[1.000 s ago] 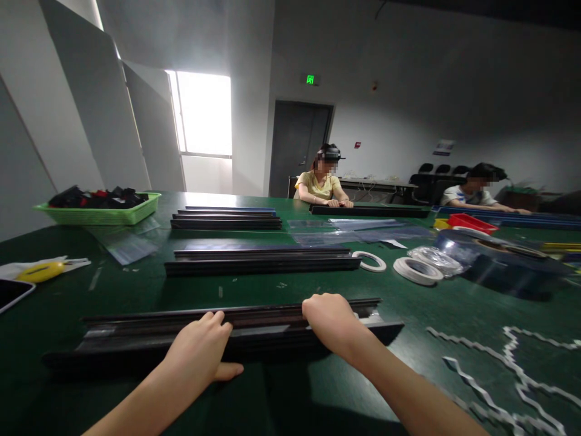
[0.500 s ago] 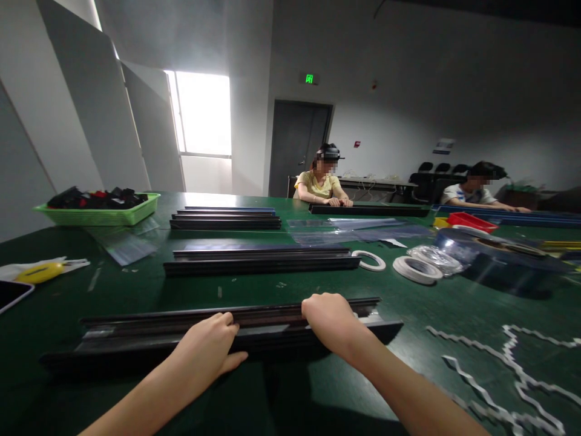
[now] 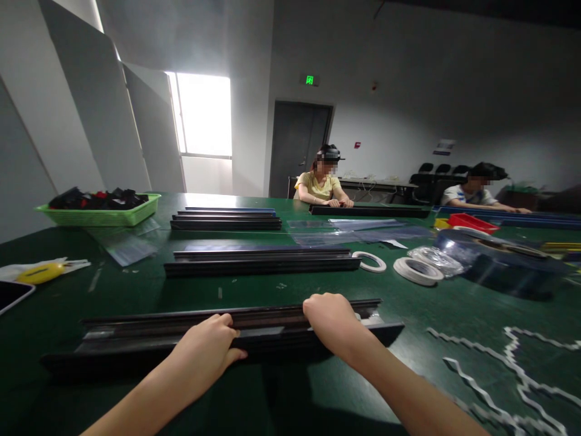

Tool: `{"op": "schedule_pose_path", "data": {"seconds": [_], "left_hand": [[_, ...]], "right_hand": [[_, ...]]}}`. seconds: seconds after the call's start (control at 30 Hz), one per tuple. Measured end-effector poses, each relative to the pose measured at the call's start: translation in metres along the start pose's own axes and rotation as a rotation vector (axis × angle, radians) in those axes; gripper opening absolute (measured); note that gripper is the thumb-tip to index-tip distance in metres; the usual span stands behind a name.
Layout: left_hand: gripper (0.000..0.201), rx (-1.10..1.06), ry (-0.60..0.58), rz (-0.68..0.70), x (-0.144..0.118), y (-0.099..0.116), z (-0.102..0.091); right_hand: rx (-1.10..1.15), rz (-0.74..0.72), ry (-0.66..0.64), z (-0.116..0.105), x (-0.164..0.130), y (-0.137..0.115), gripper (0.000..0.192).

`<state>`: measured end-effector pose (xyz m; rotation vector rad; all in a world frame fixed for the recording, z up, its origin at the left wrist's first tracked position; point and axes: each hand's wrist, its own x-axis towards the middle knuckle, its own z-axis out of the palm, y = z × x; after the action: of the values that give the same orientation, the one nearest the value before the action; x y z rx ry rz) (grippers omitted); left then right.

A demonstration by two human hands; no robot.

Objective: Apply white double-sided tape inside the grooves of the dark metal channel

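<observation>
A long black channel-shaped profile lies crosswise on the green table in front of me. Near its middle, my left hand grips the front wall, fingers over the top edge and thumb on the outer side. My right hand is closed over the same profile farther right; its fingertips are hidden inside the channel. Whitish material shows in the channel to the right of that hand, too small to make out. Beyond the hands lies another black profile, parallel to the first.
More profiles lie farther back. Tape rolls and a large roll of clear film stand to the right, above crumpled white strips. A green basket, a yellow cutter and a phone are left. Two people sit opposite.
My left thumb has drawn in slightly against the profile's front wall. Otherwise hands and profile look almost the same.
</observation>
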<state>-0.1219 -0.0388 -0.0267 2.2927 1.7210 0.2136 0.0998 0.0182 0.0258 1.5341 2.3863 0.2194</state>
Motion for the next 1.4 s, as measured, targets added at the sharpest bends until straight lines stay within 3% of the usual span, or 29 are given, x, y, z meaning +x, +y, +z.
{"op": "schedule_pose_path", "data": {"seconds": [0.33,0.57,0.93,1.4], "left_hand": [[0.028,0.022,-0.045,-0.139,-0.010,-0.004,-0.009],[0.030,0.089,-0.051,-0.141,-0.012,-0.002,-0.012],[0.053,0.197,-0.059,-0.144,-0.008,0.005,-0.007],[0.051,0.226,-0.054,-0.129,-0.006,0.004,-0.010]], "right_hand": [[0.011,-0.007,0.006,0.001,0.000,0.001,0.027],[0.023,-0.039,0.003,0.005,0.004,0.002,0.025],[0.026,-0.030,0.000,0.005,0.004,0.001,0.027],[0.031,-0.045,0.036,0.013,0.008,0.004,0.025]]}}
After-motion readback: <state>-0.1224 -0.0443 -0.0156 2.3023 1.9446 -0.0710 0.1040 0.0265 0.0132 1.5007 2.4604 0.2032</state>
